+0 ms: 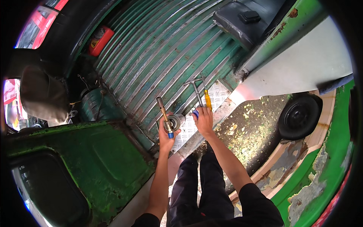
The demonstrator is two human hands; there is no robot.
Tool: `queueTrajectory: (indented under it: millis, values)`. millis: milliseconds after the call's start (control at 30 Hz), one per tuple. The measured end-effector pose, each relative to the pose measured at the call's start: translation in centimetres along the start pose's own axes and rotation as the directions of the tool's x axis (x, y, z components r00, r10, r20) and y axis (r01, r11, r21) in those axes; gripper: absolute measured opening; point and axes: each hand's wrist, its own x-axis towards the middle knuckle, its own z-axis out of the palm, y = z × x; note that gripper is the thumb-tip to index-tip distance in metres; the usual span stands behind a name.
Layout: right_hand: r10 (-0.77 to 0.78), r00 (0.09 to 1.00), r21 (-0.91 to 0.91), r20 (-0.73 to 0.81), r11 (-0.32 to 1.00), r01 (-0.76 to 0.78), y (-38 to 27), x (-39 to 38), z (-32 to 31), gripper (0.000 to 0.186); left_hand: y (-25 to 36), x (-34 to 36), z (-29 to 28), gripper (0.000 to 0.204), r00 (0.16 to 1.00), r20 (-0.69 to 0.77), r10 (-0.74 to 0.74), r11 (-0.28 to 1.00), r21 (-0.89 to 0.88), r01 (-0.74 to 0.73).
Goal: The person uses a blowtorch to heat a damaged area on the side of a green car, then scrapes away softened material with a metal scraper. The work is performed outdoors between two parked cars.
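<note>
My left hand [166, 140] is wrapped round a gas blowtorch [171, 122], seen from above. The torch has a brass stem, a dark metal nozzle tube pointing away from me and a blue knob close to my fingers. My right hand [204, 120] is closed, with a small blue thing [195, 113] at its fingers whose kind I cannot make out. Just beyond these fingers lie a T-shaped metal tool [196, 92] and a screwdriver with a yellow handle [208, 100]. The near ends of both are partly hidden by my right hand.
Beneath my hands runs a tread-plate step [184, 139] along the ribbed green vehicle floor [151, 72]. A black seat [242, 22] stands far right, a red container [101, 41] far left. An open green door [109, 159] is at left; a wheel [300, 116] is at right.
</note>
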Motion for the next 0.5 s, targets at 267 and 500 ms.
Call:
queueTrajectory:
  millis: [267,500]
  values:
    - [0.168,0.984,0.035,-0.062,0.986,-0.166,2.2,0.6,-2.2,0.033,-3.1,-0.7,0.4,0.085,0.998,0.042,-0.036,0.998,-0.052,0.039]
    - [0.247,0.969,0.079,-0.001,0.966,-0.246,4.3,2.0,-2.0,0.039,-3.3,-0.9,0.5,0.078,0.998,0.061,0.019,0.993,0.115,-0.026]
